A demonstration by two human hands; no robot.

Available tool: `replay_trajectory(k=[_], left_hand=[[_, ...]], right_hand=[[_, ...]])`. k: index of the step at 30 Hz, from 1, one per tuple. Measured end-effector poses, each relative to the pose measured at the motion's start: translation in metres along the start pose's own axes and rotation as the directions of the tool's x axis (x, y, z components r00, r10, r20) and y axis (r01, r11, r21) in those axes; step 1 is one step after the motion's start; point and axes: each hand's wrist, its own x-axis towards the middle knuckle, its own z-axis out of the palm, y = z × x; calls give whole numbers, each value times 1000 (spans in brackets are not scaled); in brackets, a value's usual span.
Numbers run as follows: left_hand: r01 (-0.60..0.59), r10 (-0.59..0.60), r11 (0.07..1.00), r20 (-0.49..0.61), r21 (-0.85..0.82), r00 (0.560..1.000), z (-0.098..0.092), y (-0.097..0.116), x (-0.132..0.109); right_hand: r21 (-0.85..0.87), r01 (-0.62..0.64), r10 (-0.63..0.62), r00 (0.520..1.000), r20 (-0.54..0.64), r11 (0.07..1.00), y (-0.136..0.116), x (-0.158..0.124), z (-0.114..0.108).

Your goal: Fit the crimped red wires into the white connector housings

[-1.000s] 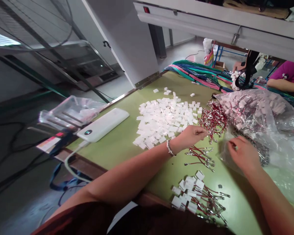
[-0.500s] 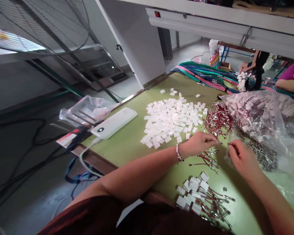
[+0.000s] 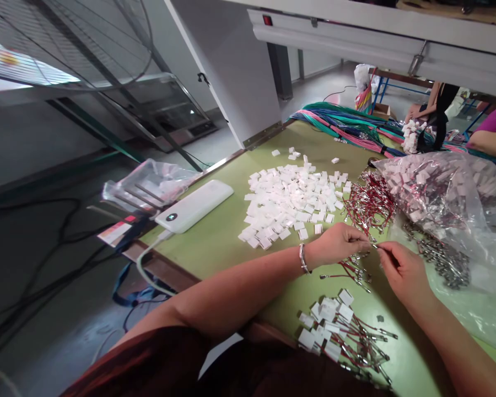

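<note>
My left hand point(image 3: 339, 243), with a bracelet at the wrist, pinches a short wire lead whose metal end pokes out at the fingertips. My right hand point(image 3: 405, 269) is closed in a pinch on a small metal piece point(image 3: 375, 246) that meets this end. Below the left hand lie several loose red wire leads point(image 3: 347, 270) with metal terminals. Nearer my body is a bunch of red leads with white plastic housings point(image 3: 328, 314) on them. A heap of red leads point(image 3: 371, 201) lies just beyond my hands.
White housings point(image 3: 289, 201) are heaped on the green tabletop point(image 3: 215, 248). A white power bank point(image 3: 194, 207) with a cable is at the left edge. At right are a clear bag of white parts point(image 3: 442, 182) and small metal parts point(image 3: 446, 256). Wire bundles point(image 3: 343, 124) and co-workers are behind.
My right hand has moved left and up, bringing its fingertips against those of my left hand. The small metal piece now shows between them. My left hand stays nearly in place.
</note>
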Motion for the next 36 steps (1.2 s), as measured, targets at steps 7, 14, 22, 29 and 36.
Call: replay_trajectory(k=[7,14,22,29,36], left_hand=[[-254,242,861,86,440,967,1,4,-8],[-221,180,782,128,583,975,-20,21,-8],[-94,47,893,116,440,992,-60,34,-32],[218,-167,969,-344,115,924,-81,27,-52],[126,-106,991,-325,41,940,-58,15,-33]], right_hand=[[116,-179,149,961,232,977,-4,1,-6],[159,-225,188,958,217,961,-8,6,-3],[347,-338,220,915,339,875,-24,-6,-2],[218,3,-101,892,441,976,-26,-17,28],[145,3,-50,946,320,989,-7,-10,35]])
